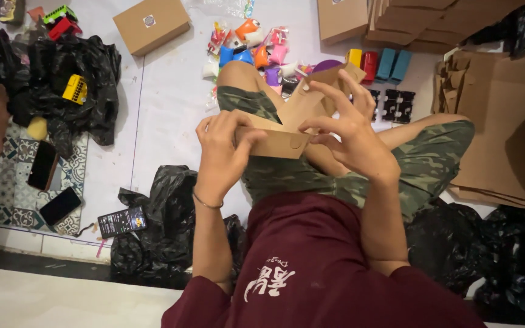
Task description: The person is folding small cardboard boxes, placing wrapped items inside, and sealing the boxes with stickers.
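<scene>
**Both hands on a flat cardboard box blank, over the lap**

Brown cardboard blank (287, 130) held above the crossed legs. Far: plastic toy pile (256, 48) on white floor sheet (165, 103); closed box (151, 24) far left; flat cardboard stack (499, 127) right. Black bags (74, 79) left, phones (61, 205) near left. Left hand (223, 152) fingers clamped on the blank's near-left edge; right hand (347, 130) fingers spread, pinching its upper flap.

white floor sheet (165, 103) bears toys (256, 45), cardboard boxes (151, 24), perhaps bags (74, 79).
</scene>
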